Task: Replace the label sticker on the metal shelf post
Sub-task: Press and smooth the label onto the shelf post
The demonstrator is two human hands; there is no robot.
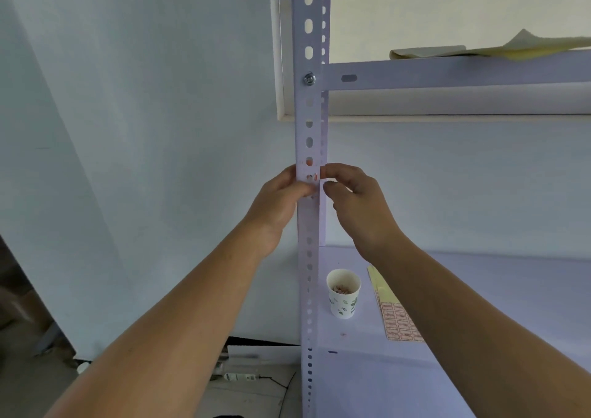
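So the tiny reddish label sticker point(315, 177) sits right between the fingertips: left hand point(278, 200) grips the pale slotted metal post point(308, 129), right hand point(355, 200) pinches the sticker.

The label sticker point(315, 177) shows only as a tiny red scrap at the pinching fingertips of the right hand point(355, 200), its print unreadable. The fingers of the left hand point(278, 203) vanish behind the metal shelf post point(308, 123), which both frame edges cut off. The right forearm hides part of the sticker sheet point(396, 318). The contents of the paper cup point(343, 302) are too small to tell.
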